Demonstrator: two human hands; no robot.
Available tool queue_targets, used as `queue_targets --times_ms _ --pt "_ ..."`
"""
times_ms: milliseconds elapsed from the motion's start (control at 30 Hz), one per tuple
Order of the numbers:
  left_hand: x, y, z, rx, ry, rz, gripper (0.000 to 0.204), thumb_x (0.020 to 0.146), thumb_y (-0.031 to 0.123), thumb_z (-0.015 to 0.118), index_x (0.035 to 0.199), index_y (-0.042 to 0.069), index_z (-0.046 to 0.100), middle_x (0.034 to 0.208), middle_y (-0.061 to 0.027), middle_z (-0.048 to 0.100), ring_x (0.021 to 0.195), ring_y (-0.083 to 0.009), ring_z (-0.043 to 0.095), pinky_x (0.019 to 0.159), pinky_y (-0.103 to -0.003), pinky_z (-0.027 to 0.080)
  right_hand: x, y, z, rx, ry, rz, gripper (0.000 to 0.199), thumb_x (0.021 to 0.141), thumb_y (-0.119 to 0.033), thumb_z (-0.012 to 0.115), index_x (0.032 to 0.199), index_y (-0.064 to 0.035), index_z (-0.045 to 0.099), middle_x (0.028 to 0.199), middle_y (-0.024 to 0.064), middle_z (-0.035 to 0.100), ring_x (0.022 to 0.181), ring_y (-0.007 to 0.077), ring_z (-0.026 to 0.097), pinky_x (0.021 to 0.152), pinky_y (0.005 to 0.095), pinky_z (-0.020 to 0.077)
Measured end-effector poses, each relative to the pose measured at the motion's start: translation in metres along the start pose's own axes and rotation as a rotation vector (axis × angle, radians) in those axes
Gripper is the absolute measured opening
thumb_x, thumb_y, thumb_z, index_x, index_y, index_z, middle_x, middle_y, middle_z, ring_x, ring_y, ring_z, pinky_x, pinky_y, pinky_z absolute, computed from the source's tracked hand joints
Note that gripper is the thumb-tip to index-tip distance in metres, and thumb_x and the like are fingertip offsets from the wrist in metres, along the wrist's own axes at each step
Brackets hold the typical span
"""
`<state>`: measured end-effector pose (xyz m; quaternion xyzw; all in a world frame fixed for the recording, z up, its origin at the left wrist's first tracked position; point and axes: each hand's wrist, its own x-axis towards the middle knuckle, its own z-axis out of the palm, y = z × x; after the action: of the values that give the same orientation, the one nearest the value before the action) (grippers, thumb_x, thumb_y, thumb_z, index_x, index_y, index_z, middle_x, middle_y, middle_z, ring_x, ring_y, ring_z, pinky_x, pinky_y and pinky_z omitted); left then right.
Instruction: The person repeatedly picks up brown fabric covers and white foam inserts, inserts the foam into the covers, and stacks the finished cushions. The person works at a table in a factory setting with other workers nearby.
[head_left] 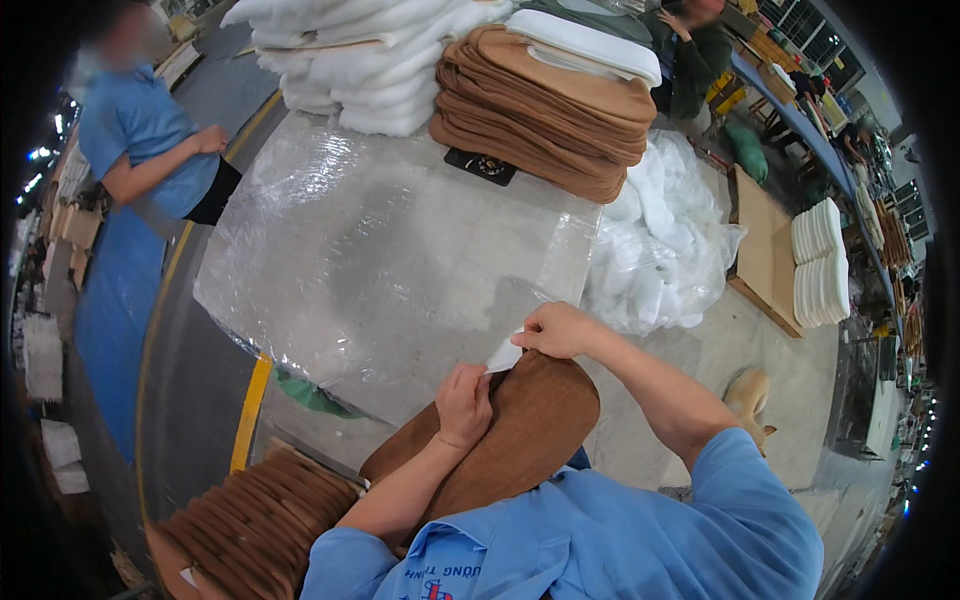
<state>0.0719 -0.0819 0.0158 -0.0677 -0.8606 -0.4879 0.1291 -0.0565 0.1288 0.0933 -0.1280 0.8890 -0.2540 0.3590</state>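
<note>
A brown cushion-shaped fabric piece [540, 425] with a rounded end lies across my lap, close to the table's near edge. At its far edge, my left hand [464, 408] pinches one end of a small white strip of material [506, 354]. The other end is gripped by the fingers of my right hand [557, 331], so the strip is stretched between both hands. Whether the strip is attached to the brown piece cannot be made out. My left forearm lies over part of the brown fabric and hides it.
Clear plastic covers the table [400, 250]. Farther back stand a stack of brown pieces [545, 115], white padding [350, 60] and a black flat packet [480, 166]. Bagged white stuffing [660, 235] lies right; more brown pieces [265, 515] stand lower left. A person [145, 140] stands left.
</note>
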Motion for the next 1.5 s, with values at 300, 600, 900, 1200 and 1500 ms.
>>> queue_targets --times_ms 300,600,900,1200,1500 --pt "-0.003 0.009 -0.004 0.041 0.058 0.130 0.006 0.092 0.006 0.071 0.096 0.008 0.067 0.086 -0.0120 0.063 0.079 -0.0369 0.062 0.071 -0.045 0.048 0.007 -0.007 0.004 -0.020 -0.125 -0.019 0.043 0.090 -0.043 0.076 0.085 -0.0005 0.078 0.080 0.0163 0.074 0.078 0.0278 0.070 0.075 0.0420 0.0549" --pt "-0.006 0.006 0.000 0.049 0.001 0.124 0.003 0.096 0.009 0.067 0.097 0.007 0.066 0.086 -0.0132 0.062 0.079 -0.0386 0.061 0.070 -0.047 0.047 -0.006 0.022 0.026 0.503 -0.068 0.072 0.032 0.095 -0.033 0.075 0.093 -0.0012 0.077 0.085 0.0043 0.070 0.079 0.0155 0.061 0.071 0.0341 0.0501" --pt "0.029 -0.028 0.012 -0.321 -0.527 -0.563 0.028 0.102 0.026 0.069 0.114 0.000 0.073 0.098 -0.0072 0.077 0.090 -0.0117 0.067 0.082 -0.030 0.053 0.023 0.033 0.040 0.579 0.043 0.217 0.018 0.089 -0.021 0.080 0.091 -0.0030 0.077 0.079 0.0044 0.069 0.072 0.0156 0.061 0.062 0.0367 0.0494" --pt "0.057 -0.018 0.047 -0.455 -0.549 -0.727 0.032 0.107 0.032 0.061 0.109 0.004 0.074 0.091 -0.0060 0.074 0.083 -0.0167 0.066 0.077 -0.035 0.053 0.026 0.097 0.033 1.251 0.213 0.158 0.017 0.093 -0.020 0.073 0.097 -0.0043 0.073 0.077 0.0030 0.060 0.065 0.0171 0.057 0.049 0.0382 0.0463" --pt "0.069 -0.024 0.030 0.134 -0.566 -0.245 0.035 0.106 0.035 0.055 0.108 0.003 0.071 0.099 -0.0232 0.074 0.095 -0.0415 0.071 0.084 -0.047 0.053 -0.012 0.097 0.166 1.497 0.435 0.191 0.038 0.104 -0.047 0.064 0.120 -0.0125 0.069 0.093 -0.0039 0.059 0.078 0.0108 0.052 0.070 0.0307 0.0468"
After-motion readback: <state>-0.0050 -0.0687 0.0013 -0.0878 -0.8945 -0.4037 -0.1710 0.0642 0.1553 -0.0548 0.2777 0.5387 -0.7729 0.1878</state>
